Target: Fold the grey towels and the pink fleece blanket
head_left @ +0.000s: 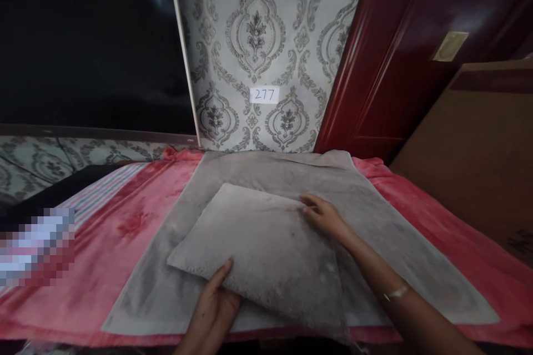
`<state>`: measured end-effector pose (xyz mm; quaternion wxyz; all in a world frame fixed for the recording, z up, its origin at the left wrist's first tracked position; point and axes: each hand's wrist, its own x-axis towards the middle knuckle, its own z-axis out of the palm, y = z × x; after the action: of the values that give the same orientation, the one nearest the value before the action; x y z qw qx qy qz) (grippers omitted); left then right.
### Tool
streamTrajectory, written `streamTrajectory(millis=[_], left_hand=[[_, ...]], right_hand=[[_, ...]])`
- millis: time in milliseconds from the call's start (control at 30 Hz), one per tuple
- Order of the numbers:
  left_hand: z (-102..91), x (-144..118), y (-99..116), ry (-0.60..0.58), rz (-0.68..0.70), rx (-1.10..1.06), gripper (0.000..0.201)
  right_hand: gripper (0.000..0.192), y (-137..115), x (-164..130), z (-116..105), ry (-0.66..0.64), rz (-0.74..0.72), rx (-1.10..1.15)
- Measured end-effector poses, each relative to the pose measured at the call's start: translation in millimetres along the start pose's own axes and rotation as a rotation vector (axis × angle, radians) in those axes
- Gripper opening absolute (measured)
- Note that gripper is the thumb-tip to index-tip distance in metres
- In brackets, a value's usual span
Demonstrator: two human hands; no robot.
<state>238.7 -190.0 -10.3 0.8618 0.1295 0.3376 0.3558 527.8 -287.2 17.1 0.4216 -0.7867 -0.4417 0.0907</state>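
A grey fluffy towel (366, 216) lies spread over a pink blanket (137, 222). A folded-over part of the towel (258, 238) rests tilted on top of the spread part. My left hand (214, 310) grips the near lower edge of this folded part, thumb on top. My right hand (322, 216) pinches its far right corner. A bracelet (395, 292) sits on my right wrist.
A dark TV screen (91, 39) stands at the back left. Patterned wallpaper with a "277" label (265, 94) is straight ahead. A dark red door (408, 50) and a brown board (474, 150) stand at the right. A blurred patch (37, 244) lies at the left.
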Motion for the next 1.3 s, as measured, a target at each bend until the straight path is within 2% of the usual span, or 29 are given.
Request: streamTrajectory(millis=[100, 233, 400, 533, 700, 833, 900, 1000, 1067, 1133, 1233, 1300], left_hand=[[-1.1, -1, -1, -0.005, 0.011, 0.021, 0.062], [-3.5, -3, -3, -0.027, -0.006, 0.031, 0.062], [-6.6, -3, -6, -0.051, 0.03, 0.079, 0.064], [-5.1, -1, -6, -0.02, 0.06, 0.096, 0.059], [8.6, -4, 14, 0.039, 0.06, 0.163, 0.055], [39.6, -11, 57, 0.075, 0.068, 0.327, 0.042], [62.2, -9, 84, 0.033, 0.071, 0.423, 0.031], [96.1, 13, 119, -0.143, 0.044, 0.543, 0.023], [110.1, 38, 131, -0.239, 0.016, 0.604, 0.023], [111.7, 67, 132, -0.246, 0.003, 0.675, 0.019], [93.0, 106, 119, -0.219, -0.051, 0.745, 0.021], [75.4, 124, 110, -0.228, -0.057, 0.761, 0.023]], right_hand=[[0.05, -14, 37, 28, -0.146, -0.002, -0.148], [0.047, -18, 72, 46, -0.265, 0.026, -0.221], [0.035, -17, 98, 48, -0.378, 0.043, -0.235], [0.017, -26, 104, 41, -0.439, 0.033, -0.188], [0.019, -46, 90, 18, -0.446, -0.005, -0.091], [0.026, -67, 64, -22, -0.347, -0.013, 0.137], [0.028, -76, 49, -43, -0.274, 0.062, 0.344], [0.03, -76, 29, -59, -0.204, 0.21, 0.608], [0.03, -63, 18, -54, -0.167, 0.28, 0.705], [0.028, -43, 8, -37, -0.13, 0.377, 0.705], [0.025, -10, -6, -6, -0.124, 0.549, 0.624], [0.022, 6, -12, 8, -0.131, 0.585, 0.607]])
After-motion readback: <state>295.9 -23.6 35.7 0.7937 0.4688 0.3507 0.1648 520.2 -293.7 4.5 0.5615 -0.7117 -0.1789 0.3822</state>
